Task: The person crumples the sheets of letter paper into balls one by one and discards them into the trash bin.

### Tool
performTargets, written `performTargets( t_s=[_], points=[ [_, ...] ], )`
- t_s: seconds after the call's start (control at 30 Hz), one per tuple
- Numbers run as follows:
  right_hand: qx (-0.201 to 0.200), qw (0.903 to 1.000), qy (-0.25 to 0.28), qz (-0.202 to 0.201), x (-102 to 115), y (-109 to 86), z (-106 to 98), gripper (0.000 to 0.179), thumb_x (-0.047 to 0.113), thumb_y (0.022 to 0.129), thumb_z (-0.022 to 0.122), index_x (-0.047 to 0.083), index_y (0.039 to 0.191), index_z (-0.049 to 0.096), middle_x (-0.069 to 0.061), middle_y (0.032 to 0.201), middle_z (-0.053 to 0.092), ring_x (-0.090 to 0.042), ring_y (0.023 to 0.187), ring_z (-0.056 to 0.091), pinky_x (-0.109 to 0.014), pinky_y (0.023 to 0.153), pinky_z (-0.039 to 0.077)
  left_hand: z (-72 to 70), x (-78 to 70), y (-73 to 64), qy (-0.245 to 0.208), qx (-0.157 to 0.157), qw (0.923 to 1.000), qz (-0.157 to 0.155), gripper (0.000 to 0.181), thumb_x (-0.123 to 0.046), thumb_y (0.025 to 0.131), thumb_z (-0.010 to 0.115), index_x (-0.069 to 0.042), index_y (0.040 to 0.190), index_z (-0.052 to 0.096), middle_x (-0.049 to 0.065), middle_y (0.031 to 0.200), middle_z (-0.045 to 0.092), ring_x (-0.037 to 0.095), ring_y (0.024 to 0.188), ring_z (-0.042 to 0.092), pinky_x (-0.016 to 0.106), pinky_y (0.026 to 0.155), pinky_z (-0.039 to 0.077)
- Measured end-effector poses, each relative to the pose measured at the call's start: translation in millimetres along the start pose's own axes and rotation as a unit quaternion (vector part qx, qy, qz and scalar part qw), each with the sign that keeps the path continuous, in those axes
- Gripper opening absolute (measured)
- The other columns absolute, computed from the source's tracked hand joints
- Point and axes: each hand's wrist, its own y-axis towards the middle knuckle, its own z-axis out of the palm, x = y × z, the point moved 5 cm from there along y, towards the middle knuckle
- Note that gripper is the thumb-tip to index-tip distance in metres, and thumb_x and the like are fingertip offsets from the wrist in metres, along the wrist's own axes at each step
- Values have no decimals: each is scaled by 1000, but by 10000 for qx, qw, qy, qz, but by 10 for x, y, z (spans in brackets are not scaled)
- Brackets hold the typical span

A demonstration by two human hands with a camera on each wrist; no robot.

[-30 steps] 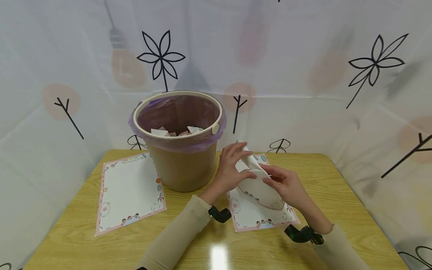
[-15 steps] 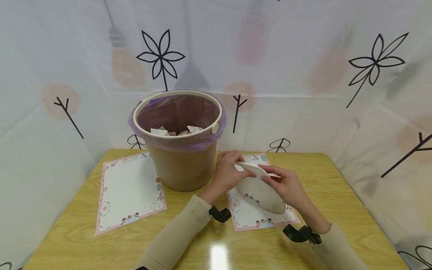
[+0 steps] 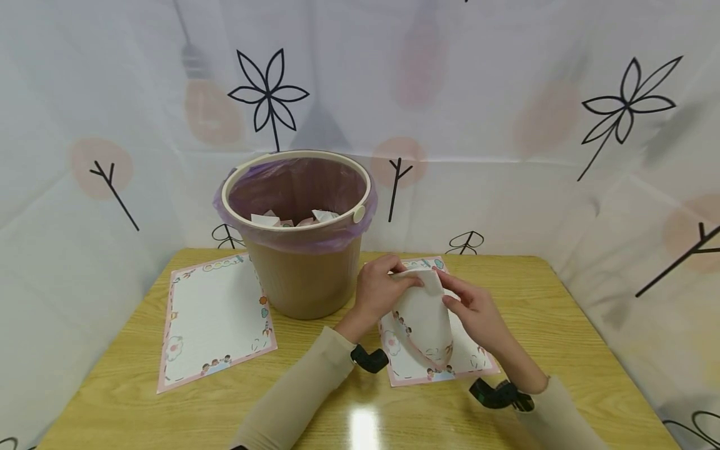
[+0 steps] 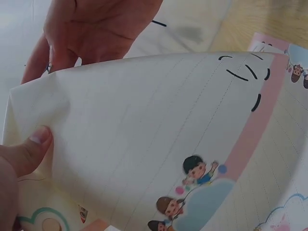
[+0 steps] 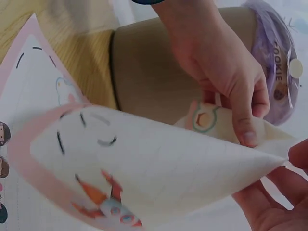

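Note:
Both hands hold one sheet of letter paper (image 3: pixel 427 315) with a pink printed border, bent over into a curved fold, its printed lower edge hanging over another sheet. My left hand (image 3: pixel 378 289) grips its upper left end, thumb on the near face. The right hand (image 3: pixel 478 314) pinches the upper right edge between thumb and fingers. In the left wrist view, the left thumb (image 4: pixel 33 151) presses the paper, and the right hand (image 4: pixel 91 33) is behind the fold. The right wrist view has the sheet narrowing to a point at the right fingers (image 5: pixel 274 197).
Beneath the held sheet lies a matching sheet (image 3: pixel 402 369) on the wooden table (image 3: pixel 540 325). Another flat sheet (image 3: pixel 216 319) lies to the left. A beige bucket (image 3: pixel 304 281) with a purple liner (image 3: pixel 368 212) stands behind, containing crumpled paper (image 3: pixel 267 220). A patterned cloth (image 3: pixel 478 206) hangs behind.
The rolled upper end that stuck up between the hands is now folded down under the left fingers. The hanging lower edge has swung left and toward the front. The right hand stays nearly in place.

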Motion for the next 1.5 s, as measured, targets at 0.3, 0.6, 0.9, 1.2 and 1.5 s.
performTargets(
  t_s=[0.3,0.6,0.9,1.2,1.5],
  points=[
    [206,9985,507,19,-27,-6,-7,48,-7,101,49,-3,148,41,-30,148,41,-5,134,43,-21,96,46,65,2,-32,-524,14,9985,137,21,-31,77,87,-15,80,75,-6,84,73,4,79,67,19,69,53],
    [48,9973,663,305,-66,7,-8,53,-10,97,54,-4,148,40,-31,146,42,-1,126,50,-22,90,50,143,-88,-108,-574,534,9956,513,21,-24,90,76,-7,101,78,2,100,74,9,92,68,13,69,52],
    [-222,9980,323,501,-59,24,13,56,-3,96,61,4,149,45,-25,139,51,0,119,52,-22,82,54,224,-116,-177,-169,1509,9859,704,59,-44,91,71,-5,135,60,0,132,60,13,119,58,23,92,49],
    [-189,9982,257,501,-77,18,25,57,-4,95,63,3,149,45,-25,138,52,-3,118,53,-21,84,52,212,-56,-158,-251,1814,9805,720,71,-40,82,82,-3,137,57,2,135,58,13,120,55,24,95,47],
    [-307,9977,253,544,-129,19,-17,47,0,95,64,0,141,53,-22,140,52,-5,118,55,-19,92,47,126,-32,-91,-211,1648,9836,705,54,-33,79,85,-8,124,70,0,116,68,14,101,62,29,80,55]
  ],
)
